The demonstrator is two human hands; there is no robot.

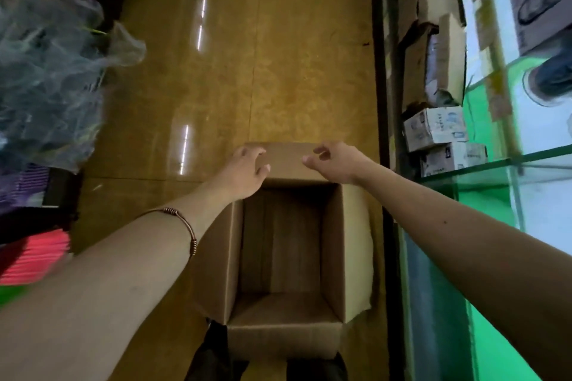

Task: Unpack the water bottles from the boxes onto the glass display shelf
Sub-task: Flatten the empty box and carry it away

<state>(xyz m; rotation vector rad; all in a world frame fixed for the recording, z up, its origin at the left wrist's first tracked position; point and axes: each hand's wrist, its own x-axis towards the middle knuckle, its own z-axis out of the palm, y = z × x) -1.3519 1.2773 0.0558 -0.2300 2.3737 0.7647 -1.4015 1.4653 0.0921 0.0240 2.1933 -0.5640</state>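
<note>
An open brown cardboard box (pixel 332 257) stands on the floor below me, and I see no bottles inside it. Its far flap (pixel 286 158) lies folded outward. My left hand (pixel 244 172) reaches to the left end of that flap, fingers loosely curled over it; a wire bangle sits on that forearm. My right hand (pixel 335 161) hovers at the flap's right end with curled fingers, and I cannot tell whether it touches the cardboard. The glass display shelf (pixel 501 164) with a green base runs along the right.
Glossy yellow-brown floor (pixel 247 56) stretches ahead. Crumpled clear plastic bags (pixel 46 80) and coloured goods crowd the left. Stacked brown cartons (pixel 433 25) and small white boxes (pixel 433 130) sit under the counter at right. Dark shoes (pixel 213 356) show beneath the box.
</note>
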